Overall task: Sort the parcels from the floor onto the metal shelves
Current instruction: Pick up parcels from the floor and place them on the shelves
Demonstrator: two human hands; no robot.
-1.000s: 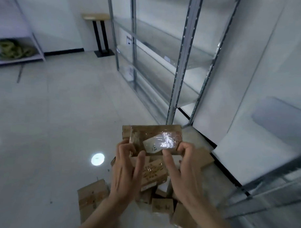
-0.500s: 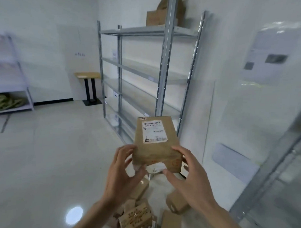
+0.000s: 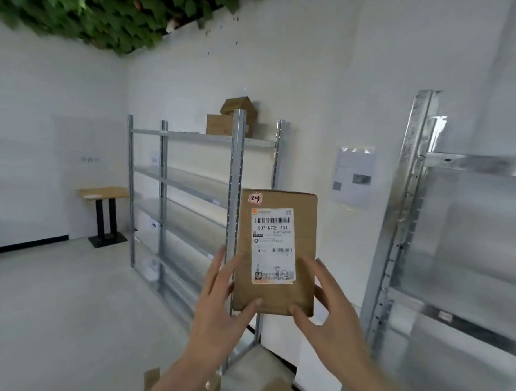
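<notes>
I hold a flat brown cardboard parcel (image 3: 303,240) upright in front of me, its white shipping label facing me and a small tag reading "2-3" at its top left. My left hand (image 3: 218,305) grips its lower left edge, thumb on the front. My right hand (image 3: 331,312) grips the lower right edge the same way. Behind it stands a metal shelf unit (image 3: 181,175) against the wall, with two cardboard boxes (image 3: 224,121) on its top level. A second metal shelf unit (image 3: 460,231) rises close on my right.
Corners of other parcels (image 3: 276,389) on the floor show at the bottom edge. A small wooden table (image 3: 103,194) on a black stand sits at the far left wall. A paper notice (image 3: 354,178) hangs between the shelves. Open grey floor (image 3: 57,305) lies to the left.
The view has tilted up from the floor pile to the shelves. The parcel has been turned upright and raised, its label now facing me, both hands still holding it.
</notes>
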